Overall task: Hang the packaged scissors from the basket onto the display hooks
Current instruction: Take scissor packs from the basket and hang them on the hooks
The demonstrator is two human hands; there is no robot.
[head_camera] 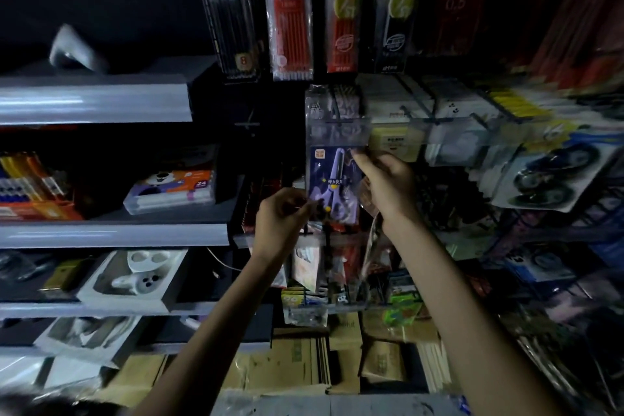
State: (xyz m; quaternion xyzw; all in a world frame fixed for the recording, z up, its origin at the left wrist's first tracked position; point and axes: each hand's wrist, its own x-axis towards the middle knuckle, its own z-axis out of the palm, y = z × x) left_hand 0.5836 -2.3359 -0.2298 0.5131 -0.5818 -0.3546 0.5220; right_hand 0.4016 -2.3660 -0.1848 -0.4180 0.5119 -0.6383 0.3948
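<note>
Packaged scissors (332,186) at frame centre, before a dim shop display.
My left hand (280,209) pinches the lower corner, my right hand (385,179) the top edge; a red pack (456,3) upper right reads "0.5", and a box (172,191) on the left shelf (114,235) reads "24".

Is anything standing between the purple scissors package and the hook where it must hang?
The left hand and right hand hold the purple packaged scissors; a clear plastic strip crosses just above its top. The hook is too dim to see.
</note>
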